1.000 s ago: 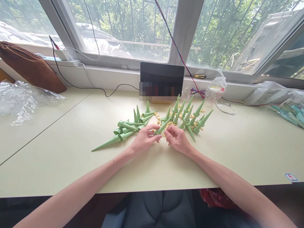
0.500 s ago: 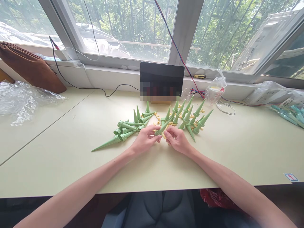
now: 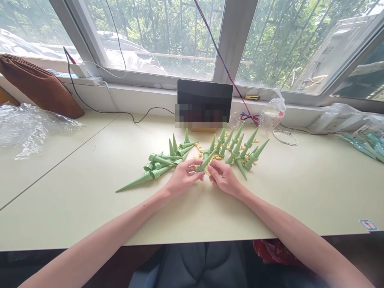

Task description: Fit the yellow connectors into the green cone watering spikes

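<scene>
Over the pale table (image 3: 192, 218), left hand (image 3: 181, 178) clamped on green spike (image 3: 206, 161) by its wide base, right hand (image 3: 223, 176) pinching small yellow fitting (image 3: 207, 172) beside it. Spike looks light, stiff, slickish; grip base. Fitting may snap.

Bright daylight from windows (image 3: 180, 40); hazy glare at left; soft shadows on worktop (image 3: 90, 200); dim beneath; pixelated patch low on screen (image 3: 205, 94).

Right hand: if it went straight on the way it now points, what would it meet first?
Beyond the small yellow piece it pinches, the right hand would probably first meet the green cone-shaped spike held by the left hand; the depth between them is hard to judge.
</scene>
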`<action>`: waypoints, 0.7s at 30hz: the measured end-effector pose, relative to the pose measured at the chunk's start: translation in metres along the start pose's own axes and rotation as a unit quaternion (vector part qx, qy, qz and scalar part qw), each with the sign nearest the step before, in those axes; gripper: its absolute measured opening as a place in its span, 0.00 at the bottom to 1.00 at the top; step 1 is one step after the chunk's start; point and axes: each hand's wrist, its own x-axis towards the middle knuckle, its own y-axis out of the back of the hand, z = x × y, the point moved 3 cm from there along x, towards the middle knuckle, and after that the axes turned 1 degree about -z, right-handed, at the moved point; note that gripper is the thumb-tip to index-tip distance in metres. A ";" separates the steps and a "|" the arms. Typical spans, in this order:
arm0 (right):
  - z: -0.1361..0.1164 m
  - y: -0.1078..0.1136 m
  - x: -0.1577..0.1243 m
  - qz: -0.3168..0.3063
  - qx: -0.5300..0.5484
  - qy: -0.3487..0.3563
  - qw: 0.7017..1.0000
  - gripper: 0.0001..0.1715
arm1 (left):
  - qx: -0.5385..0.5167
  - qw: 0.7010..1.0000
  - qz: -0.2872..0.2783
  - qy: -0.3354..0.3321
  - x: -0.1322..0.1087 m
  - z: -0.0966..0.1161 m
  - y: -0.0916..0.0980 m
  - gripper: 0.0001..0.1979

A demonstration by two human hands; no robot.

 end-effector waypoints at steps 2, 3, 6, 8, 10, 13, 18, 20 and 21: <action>0.000 0.000 0.000 -0.004 0.005 0.000 1.000 0.19 | -0.006 1.000 -0.004 -0.008 0.000 0.000 0.000 0.18; 0.001 0.000 0.000 -0.005 0.006 0.000 1.000 0.19 | -0.009 1.000 -0.005 -0.008 0.001 -0.001 0.000 0.19; 0.002 0.000 0.000 -0.010 0.008 0.001 1.000 0.18 | -0.013 1.000 -0.003 0.009 0.000 -0.002 0.000 0.21; 0.004 0.000 0.000 -0.015 0.006 0.005 1.000 0.18 | -0.010 1.000 0.000 0.025 0.000 -0.003 0.000 0.22; 0.004 0.000 0.000 -0.018 0.002 0.011 1.000 0.18 | -0.006 0.999 0.001 0.040 0.000 -0.004 0.001 0.23; 0.005 0.001 -0.001 -0.023 -0.003 0.015 1.000 0.18 | -0.001 0.999 0.002 0.049 0.000 -0.006 0.000 0.24; 0.005 0.002 0.000 -0.030 -0.010 0.016 0.999 0.18 | 0.034 0.999 0.001 0.039 -0.001 -0.008 0.001 0.24; 0.004 0.002 0.000 -0.031 -0.012 0.019 0.999 0.18 | 0.059 0.998 0.005 0.032 -0.002 -0.008 0.001 0.24; 0.004 0.002 0.000 -0.030 -0.013 0.020 0.999 0.18 | 0.072 0.997 0.007 0.025 -0.002 -0.008 0.001 0.24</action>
